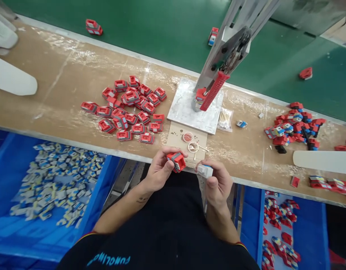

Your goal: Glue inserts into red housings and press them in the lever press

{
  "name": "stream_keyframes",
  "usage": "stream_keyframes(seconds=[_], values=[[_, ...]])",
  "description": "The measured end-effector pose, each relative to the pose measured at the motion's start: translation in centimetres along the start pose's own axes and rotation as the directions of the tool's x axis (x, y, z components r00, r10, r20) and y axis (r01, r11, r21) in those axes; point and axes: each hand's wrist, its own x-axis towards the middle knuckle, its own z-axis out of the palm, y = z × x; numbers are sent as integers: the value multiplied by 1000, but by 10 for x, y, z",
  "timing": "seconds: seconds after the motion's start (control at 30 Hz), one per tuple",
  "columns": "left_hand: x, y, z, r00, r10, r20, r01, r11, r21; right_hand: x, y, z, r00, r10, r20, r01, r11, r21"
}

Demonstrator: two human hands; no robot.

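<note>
My left hand (158, 169) is closed around a red and grey toy vehicle body (177, 162), its hollow side showing. To its right, my right hand (219, 182) pinches a small white and blue plastic piece (205, 170); the two parts are apart. Just beyond my hands, a round cup with red contents (187, 137) and a second small cup (193, 147) with cotton swabs across it rest on a stained sheet of card (173, 139). A press with a red handle (214, 91) stands on a metal plate (180, 105), a red part beneath it.
Many red toy bodies (130, 98) lie on the bench at left; a mixed pile (298, 123) sits at right. A bag of swabs (225, 119) is beside the plate. Blue bins (4, 232) flank me below. Beyond the bench, red pieces (93, 27) lie on a green belt (150, 30).
</note>
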Motion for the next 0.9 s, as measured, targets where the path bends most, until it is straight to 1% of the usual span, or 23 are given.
stream_keyframes(seconds=[0.17, 0.27, 0.33, 0.5, 0.67, 0.77, 0.83, 0.9], values=[[-5, 7, -11, 987, 153, 39, -157, 972, 175, 8, -12, 16, 996, -48, 75, 62, 979, -194], [-5, 9, -11, 967, 238, 92, -254, 931, 263, 10, -13, 22, 991, -127, 52, 137, 940, -312], [-5, 9, -9, 959, 256, 121, -280, 917, 285, 9, -10, 23, 981, -193, 28, 189, 905, -380], [-6, 7, -3, 965, 218, 146, -253, 923, 291, 7, -4, 20, 954, -292, 63, 288, 840, -460], [-11, 4, 4, 971, 184, 150, -228, 898, 375, 6, 1, 23, 935, -329, 132, 350, 797, -492], [-15, 2, 12, 978, 167, 129, -204, 900, 384, 5, 6, 28, 942, -316, 109, 326, 798, -507], [-18, 3, 17, 986, 107, 131, -146, 932, 331, 5, 11, 31, 945, -319, 77, 314, 815, -487], [-20, 5, 20, 986, 37, 162, -79, 961, 267, 6, 16, 32, 945, -316, 83, 319, 838, -442]])
